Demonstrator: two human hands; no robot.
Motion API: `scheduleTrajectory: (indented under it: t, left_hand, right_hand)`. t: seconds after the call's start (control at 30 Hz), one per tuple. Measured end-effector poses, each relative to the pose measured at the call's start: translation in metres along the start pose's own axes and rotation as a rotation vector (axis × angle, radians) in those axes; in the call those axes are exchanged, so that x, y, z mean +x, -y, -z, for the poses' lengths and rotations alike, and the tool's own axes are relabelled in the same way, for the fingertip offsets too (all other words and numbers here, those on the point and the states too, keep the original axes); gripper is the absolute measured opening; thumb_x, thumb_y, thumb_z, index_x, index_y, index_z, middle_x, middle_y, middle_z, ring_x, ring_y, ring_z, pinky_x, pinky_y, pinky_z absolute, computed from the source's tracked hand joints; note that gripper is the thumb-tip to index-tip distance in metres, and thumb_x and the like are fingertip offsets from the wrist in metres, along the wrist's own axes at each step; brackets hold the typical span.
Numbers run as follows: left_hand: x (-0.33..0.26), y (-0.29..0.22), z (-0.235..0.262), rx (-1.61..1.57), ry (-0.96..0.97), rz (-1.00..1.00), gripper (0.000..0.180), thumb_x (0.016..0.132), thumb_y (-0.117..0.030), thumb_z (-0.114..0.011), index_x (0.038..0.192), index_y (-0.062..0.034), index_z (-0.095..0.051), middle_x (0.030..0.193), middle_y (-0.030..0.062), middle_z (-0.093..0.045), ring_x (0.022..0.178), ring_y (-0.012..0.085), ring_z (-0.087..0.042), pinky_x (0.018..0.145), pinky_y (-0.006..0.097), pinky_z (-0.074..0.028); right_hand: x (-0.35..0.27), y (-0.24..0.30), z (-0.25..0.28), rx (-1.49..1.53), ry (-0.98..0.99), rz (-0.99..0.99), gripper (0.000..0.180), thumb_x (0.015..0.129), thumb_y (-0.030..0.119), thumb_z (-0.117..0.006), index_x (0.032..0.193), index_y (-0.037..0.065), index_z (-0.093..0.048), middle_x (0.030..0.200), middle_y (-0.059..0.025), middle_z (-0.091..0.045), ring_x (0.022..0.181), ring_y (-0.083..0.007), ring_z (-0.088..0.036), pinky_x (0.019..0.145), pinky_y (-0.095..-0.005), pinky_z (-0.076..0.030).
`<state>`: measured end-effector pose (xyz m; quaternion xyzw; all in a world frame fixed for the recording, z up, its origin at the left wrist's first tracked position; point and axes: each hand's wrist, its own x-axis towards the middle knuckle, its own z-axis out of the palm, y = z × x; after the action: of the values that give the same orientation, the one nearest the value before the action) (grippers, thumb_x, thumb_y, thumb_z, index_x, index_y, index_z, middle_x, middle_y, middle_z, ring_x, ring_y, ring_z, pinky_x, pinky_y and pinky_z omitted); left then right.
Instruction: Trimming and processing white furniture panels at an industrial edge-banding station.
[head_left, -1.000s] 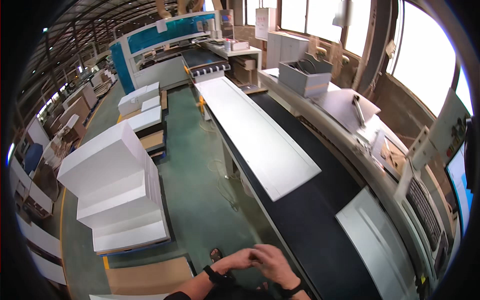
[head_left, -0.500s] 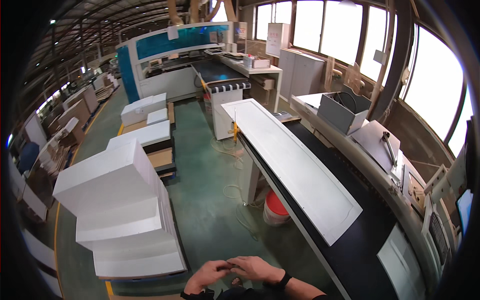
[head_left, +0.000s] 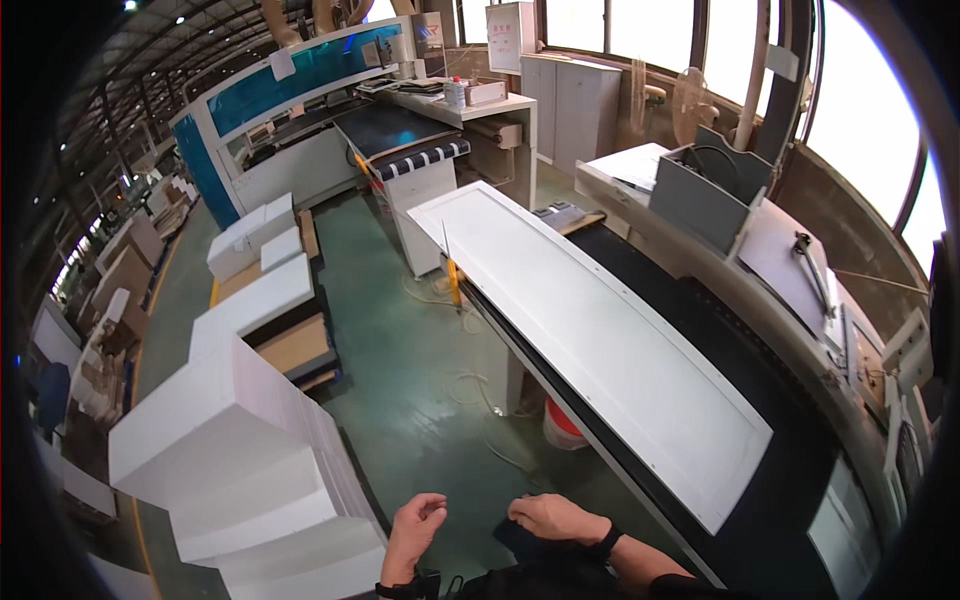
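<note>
My left hand (head_left: 418,525) is raised over the floor in the lower middle, its fingers loosely bent, the thumb apart from the palm, nothing in it. To its right is my right hand (head_left: 562,518), fingers curled inward and close together, with no object visible in them. A dark shape (head_left: 515,542) shows just below the right hand; I cannot make out what it is. Nearest to the right hand lies a long white panel (head_left: 610,350) with a raised border, flat on a black conveyor belt (head_left: 770,535). Neither hand touches it.
Stacked white panels (head_left: 290,410) stand at left, with lower stacks of boards behind. A red-and-white bucket (head_left: 565,425) and a pale hose (head_left: 500,450) are beside the conveyor. A yellow-handled tool (head_left: 453,283) sits at its edge. A blue-and-white machine (head_left: 300,90) stands far back.
My hands, touching each other before, have parted, the left moving left and the right moving right. The view has shifted, so the panel appears larger and closer.
</note>
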<state>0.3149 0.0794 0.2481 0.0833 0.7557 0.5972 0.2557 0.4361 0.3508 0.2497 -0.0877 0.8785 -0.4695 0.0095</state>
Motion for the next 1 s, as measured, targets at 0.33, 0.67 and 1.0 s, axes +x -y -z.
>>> scheduleTrajectory:
  t: [0.33, 0.67, 1.0]
  left_hand:
    - [0.173, -0.125, -0.004, 0.035, 0.043, -0.138, 0.028, 0.096, -0.002, -0.065, 0.125, 0.0001, -0.065, 0.113, 0.0066, -0.069, 0.091, 0.0134, -0.068, 0.081, 0.028, -0.055]
    - [0.374, -0.197, -0.026, -0.062, -0.097, -0.311, 0.05, 0.097, -0.013, -0.069, 0.143, -0.0045, -0.051, 0.131, 0.0121, -0.059, 0.074, 0.0107, -0.063, 0.064, 0.026, -0.053]
    - [0.468, -0.228, -0.036, -0.063, 0.494, -0.232, 0.031, 0.11, -0.026, -0.052, 0.093, -0.0024, -0.062, 0.086, 0.0091, -0.071, 0.051, 0.0071, -0.052, 0.05, 0.022, -0.042]
  right_hand:
    - [0.104, -0.038, 0.083, -0.183, 0.133, 0.04, 0.014, 0.089, 0.009, -0.056, 0.097, 0.007, -0.066, 0.086, -0.0151, -0.068, 0.079, -0.0394, -0.067, 0.071, -0.0487, -0.055]
    - [0.161, -0.041, 0.124, 0.058, -0.223, -0.219, 0.016, 0.1, 0.014, -0.056, 0.11, 0.008, -0.066, 0.09, -0.0155, -0.073, 0.082, -0.0353, -0.073, 0.071, -0.0438, -0.057]
    - [0.274, -0.028, 0.164, 0.006, -0.602, -0.428, 0.032, 0.097, 0.018, -0.067, 0.127, 0.009, -0.061, 0.113, -0.0156, -0.069, 0.104, -0.0343, -0.069, 0.086, -0.0433, -0.056]
